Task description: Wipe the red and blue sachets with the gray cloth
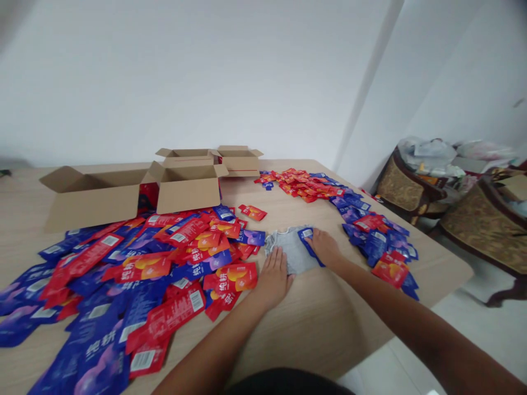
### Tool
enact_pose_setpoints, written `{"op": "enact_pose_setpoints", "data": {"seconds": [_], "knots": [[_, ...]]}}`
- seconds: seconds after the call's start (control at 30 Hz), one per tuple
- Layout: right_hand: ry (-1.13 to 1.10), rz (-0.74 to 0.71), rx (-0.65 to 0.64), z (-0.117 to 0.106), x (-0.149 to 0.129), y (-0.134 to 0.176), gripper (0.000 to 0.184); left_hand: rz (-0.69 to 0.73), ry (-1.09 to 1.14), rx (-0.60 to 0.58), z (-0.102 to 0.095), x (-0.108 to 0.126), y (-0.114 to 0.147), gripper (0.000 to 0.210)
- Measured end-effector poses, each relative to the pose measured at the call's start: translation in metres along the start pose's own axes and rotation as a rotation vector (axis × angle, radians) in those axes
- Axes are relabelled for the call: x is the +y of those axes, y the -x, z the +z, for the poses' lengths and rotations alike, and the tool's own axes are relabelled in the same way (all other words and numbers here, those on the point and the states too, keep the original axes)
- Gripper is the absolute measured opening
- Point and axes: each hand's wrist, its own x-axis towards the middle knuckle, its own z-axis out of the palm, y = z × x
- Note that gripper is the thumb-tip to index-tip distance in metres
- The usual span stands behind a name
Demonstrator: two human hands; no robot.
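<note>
A light grey cloth (293, 255) with a ruffled left edge lies on the wooden table in front of me. Flat on its left side rests my left hand (274, 278), fingers stretched out and holding nothing. My right hand (326, 248) is closed on a blue packet (306, 235) at the cloth's right side. The packet's white label shows beyond my fingertips, while my hand covers much of the rest. Just left of my left hand, a red packet with an orange print (236, 277) lies at the edge of a large mixed pile.
The large pile of red and blue packets (144, 269) covers the table's left. Behind it stand several open cardboard boxes (189, 195). More red packets (304, 184) and blue packets (376, 244) line the right edge. Beyond are patterned chairs (401, 184) with bags on them.
</note>
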Motion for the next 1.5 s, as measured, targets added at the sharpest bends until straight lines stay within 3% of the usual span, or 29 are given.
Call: {"op": "enact_pose_setpoints", "data": {"seconds": [0.13, 0.3, 0.37, 0.47, 0.57, 0.67, 0.77, 0.87, 0.97, 1.03, 1.1, 1.2, 1.27, 1.4, 1.5], "knots": [[-0.014, -0.008, -0.035, -0.028, 0.011, -0.009, 0.037, 0.008, 0.018, 0.024, 0.000, -0.001, 0.001, 0.063], [-0.169, -0.055, -0.035, -0.060, -0.022, -0.007, 0.044, 0.011, 0.039, 0.038, 0.000, -0.001, 0.003, 0.064], [-0.154, -0.049, -0.109, -0.057, -0.029, -0.005, 0.043, 0.005, 0.041, 0.035, 0.000, -0.001, 0.002, 0.065], [-0.095, -0.062, -0.206, -0.035, -0.028, -0.002, 0.048, -0.002, 0.037, 0.027, 0.001, -0.001, 0.001, 0.065], [-0.120, -0.069, -0.206, -0.011, -0.017, -0.004, 0.048, -0.001, 0.033, 0.015, 0.002, -0.001, 0.000, 0.065], [-0.194, -0.003, -0.190, -0.004, -0.002, -0.010, 0.045, -0.006, 0.030, 0.011, 0.001, -0.001, 0.000, 0.064], [-0.347, 0.042, -0.232, -0.017, 0.010, -0.017, 0.043, -0.009, 0.032, 0.007, -0.001, -0.001, 0.001, 0.063], [-0.652, -0.006, -0.276, -0.036, 0.018, -0.015, 0.048, 0.001, 0.038, 0.014, -0.003, 0.000, 0.002, 0.063], [-1.101, -0.021, -0.484, -0.047, 0.023, -0.001, 0.040, 0.004, 0.042, 0.025, -0.002, -0.001, 0.002, 0.063], [-1.255, 0.036, -0.646, -0.049, 0.026, 0.011, 0.031, 0.004, 0.043, 0.027, -0.001, -0.001, 0.002, 0.063], [-1.355, 0.094, -0.710, -0.047, 0.027, 0.020, 0.030, 0.008, 0.044, 0.028, -0.001, -0.001, 0.002, 0.063], [-1.521, 0.108, -0.652, -0.043, 0.021, 0.025, 0.043, 0.008, 0.045, 0.026, -0.001, -0.001, 0.002, 0.064], [-1.529, 0.084, -0.546, -0.040, 0.012, 0.021, 0.047, 0.003, 0.048, 0.019, -0.003, -0.001, 0.002, 0.064], [-1.071, -0.046, -0.221, -0.028, -0.012, 0.011, 0.042, 0.002, 0.054, 0.017, -0.004, 0.000, 0.002, 0.064], [-0.708, -0.239, -0.165, -0.012, -0.031, 0.003, 0.044, 0.003, 0.053, 0.015, -0.001, -0.001, 0.001, 0.065]]}}
